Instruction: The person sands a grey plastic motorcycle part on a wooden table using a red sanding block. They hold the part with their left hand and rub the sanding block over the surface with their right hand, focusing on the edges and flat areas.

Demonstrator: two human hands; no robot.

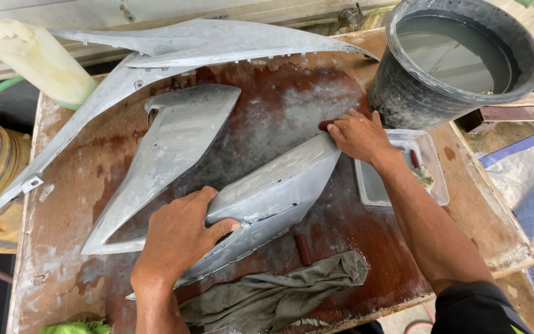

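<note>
A grey primed fairing panel (279, 185) lies slanted on the wet brown wooden table (81, 185). My left hand (177, 238) presses down on its lower left part, thumb over the panel's edge. My right hand (356, 133) rests on the panel's upper right tip, fingers closed on a small dark reddish sanding piece (325, 125) that peeks out by the fingertips. The panel's surface looks dull and streaked with wet residue.
Two more grey fairing panels lie to the left (168, 154) and along the back (217, 43). A black bucket of grey water (458, 55) stands back right, a clear tray (431, 173) beside it. A grey rag (273, 294) and a small dark red strip (303, 248) lie near the front edge. A white plastic bottle (38, 59) lies at the back left.
</note>
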